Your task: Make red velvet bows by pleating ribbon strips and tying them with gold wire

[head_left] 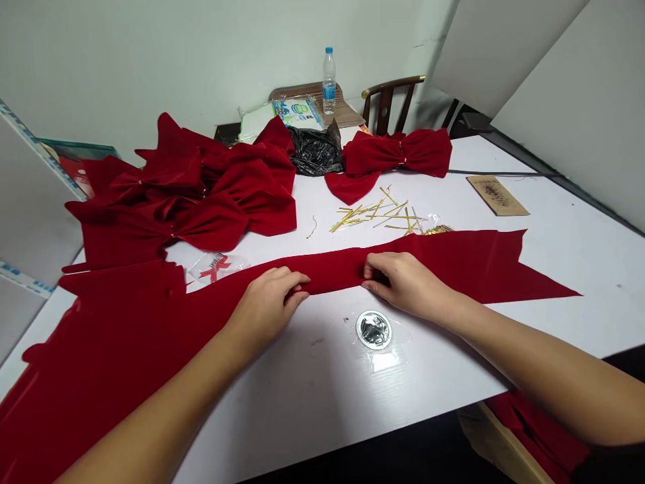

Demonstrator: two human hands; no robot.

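A long strip of red velvet ribbon (335,270) lies across the white table, with a forked, pointed tail at its right end. My left hand (272,296) is closed on the lower edge of the ribbon, thumb and forefinger close together. Further right, my right hand (403,282) pinches the same ribbon, its fingers curled over it. Between the hands the ribbon lies roughly straight. On the left it joins a wide spread of red fabric (101,363) that reaches the bottom left corner. Just below my right hand is a round silver-rimmed disc (373,329) with a dark centre.
Finished red bows (216,215) are heaped at the left, and more bows (403,153) lie at the back right. Several gold twist ties (373,212) are scattered behind the ribbon. A black plastic bag (315,151), a water bottle (329,84) and a cardboard piece (496,195) stand farther off.
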